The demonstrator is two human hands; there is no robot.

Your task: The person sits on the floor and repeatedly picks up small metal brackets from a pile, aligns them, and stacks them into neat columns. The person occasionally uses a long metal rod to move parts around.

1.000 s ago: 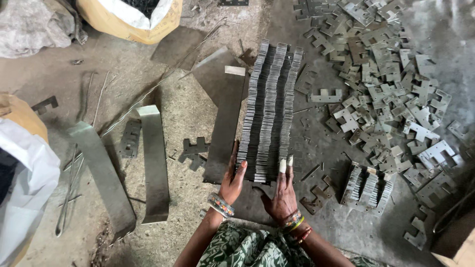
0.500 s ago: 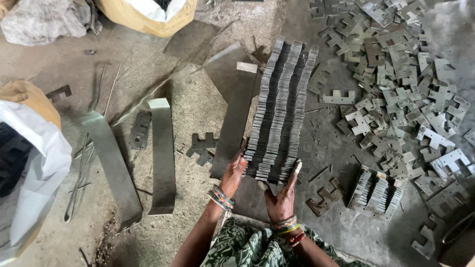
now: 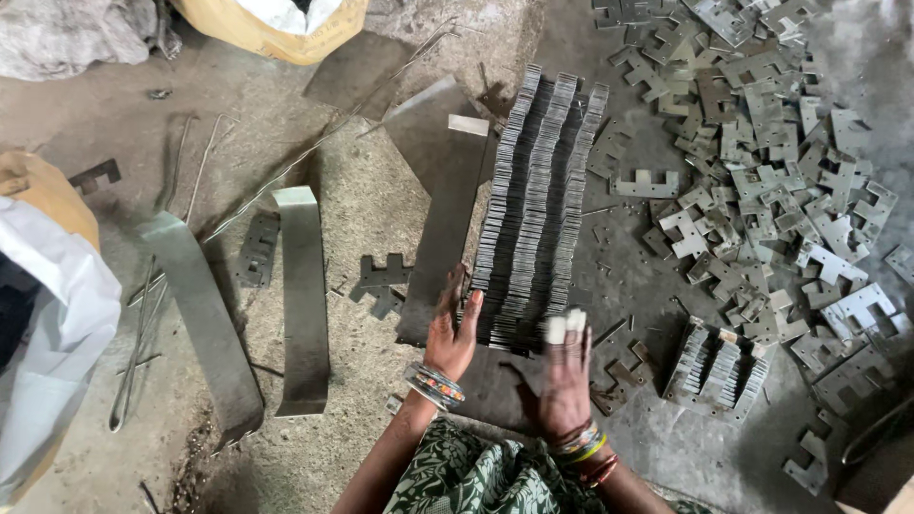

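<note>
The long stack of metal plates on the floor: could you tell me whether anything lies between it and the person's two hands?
Nothing visible: the left hand and right hand rest directly against the near end of the stack.

A loose heap of flat stamped metal plates (image 3: pixel 762 162) spreads from one to three o'clock. A small packed bundle of plates (image 3: pixel 714 366) stands at four o'clock. Two bent metal strips (image 3: pixel 300 295) lie at eight to nine o'clock. A yellow sack (image 3: pixel 276 24) sits at twelve, a white bag (image 3: pixel 48 324) at nine.
</note>
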